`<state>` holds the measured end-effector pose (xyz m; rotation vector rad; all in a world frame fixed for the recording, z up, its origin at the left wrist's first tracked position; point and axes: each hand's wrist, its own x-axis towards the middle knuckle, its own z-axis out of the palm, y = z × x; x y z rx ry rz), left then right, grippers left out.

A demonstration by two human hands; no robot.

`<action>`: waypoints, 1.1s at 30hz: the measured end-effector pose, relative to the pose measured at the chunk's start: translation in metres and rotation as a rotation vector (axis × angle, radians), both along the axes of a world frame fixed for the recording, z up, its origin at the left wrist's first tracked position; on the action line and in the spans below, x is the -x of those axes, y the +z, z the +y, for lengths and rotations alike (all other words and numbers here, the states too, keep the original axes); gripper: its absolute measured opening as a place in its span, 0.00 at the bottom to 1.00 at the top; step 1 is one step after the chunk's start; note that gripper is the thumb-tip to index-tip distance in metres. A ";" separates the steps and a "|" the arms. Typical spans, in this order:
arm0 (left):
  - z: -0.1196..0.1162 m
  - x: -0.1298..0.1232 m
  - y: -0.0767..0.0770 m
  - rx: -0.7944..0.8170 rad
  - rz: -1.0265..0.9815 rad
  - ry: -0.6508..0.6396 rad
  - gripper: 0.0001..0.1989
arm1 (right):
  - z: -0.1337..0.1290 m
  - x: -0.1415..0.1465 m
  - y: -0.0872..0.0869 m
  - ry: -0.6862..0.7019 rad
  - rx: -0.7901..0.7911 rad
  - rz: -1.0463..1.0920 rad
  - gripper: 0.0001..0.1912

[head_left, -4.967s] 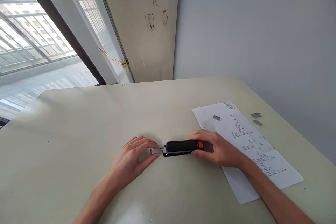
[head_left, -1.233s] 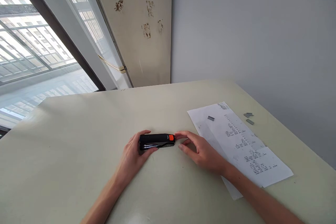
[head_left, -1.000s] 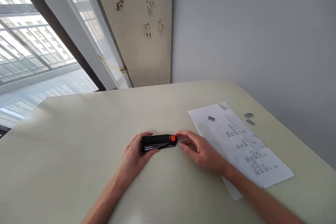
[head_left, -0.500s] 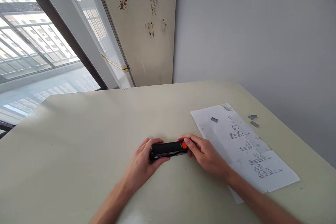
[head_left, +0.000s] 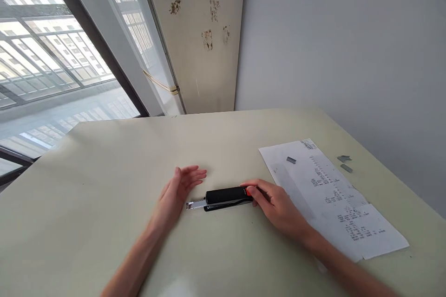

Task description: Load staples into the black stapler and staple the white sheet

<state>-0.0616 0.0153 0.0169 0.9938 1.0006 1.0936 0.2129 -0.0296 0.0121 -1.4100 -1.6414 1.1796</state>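
Observation:
A black stapler [head_left: 226,196] lies low over the table, its metal staple tray [head_left: 196,204] sticking out of the left end. My right hand [head_left: 275,204] grips the stapler's right end, thumb on the red button [head_left: 248,191]. Part of that end is hidden by my fingers. Just left of the tray, my left hand [head_left: 179,190] is off the stapler, fingers stretched out with nothing in them.
Printed paper sheets [head_left: 324,185] lie at the right, with a small strip of staples [head_left: 291,160] on top. Past the paper are another small grey strip [head_left: 346,168] and a grey scrap [head_left: 344,158]. All rest on the pale table [head_left: 139,171], bordered by a wall [head_left: 331,46].
My left hand has let go of the stapler's left end and opened. The staple tray has slid out leftward. My right hand stays on the other end; the view has shifted slightly.

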 end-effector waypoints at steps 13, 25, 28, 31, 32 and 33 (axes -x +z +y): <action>-0.004 -0.018 0.006 0.440 -0.554 -0.023 0.27 | 0.000 0.000 0.014 0.169 0.494 0.384 0.26; -0.010 -0.031 -0.010 0.460 -0.615 0.028 0.15 | 0.002 -0.004 0.016 0.213 0.619 0.473 0.29; -0.011 -0.032 -0.006 0.501 -0.666 0.067 0.12 | 0.002 -0.007 0.017 0.038 0.394 0.405 0.25; -0.013 -0.031 -0.001 0.437 -0.585 0.051 0.05 | 0.003 -0.010 0.017 -0.158 0.119 0.222 0.21; -0.014 -0.030 0.001 0.387 -0.501 0.060 0.05 | 0.003 -0.011 0.016 -0.196 0.053 0.144 0.20; -0.015 -0.029 0.003 0.320 -0.383 0.078 0.07 | 0.003 -0.011 0.014 -0.220 0.001 0.071 0.20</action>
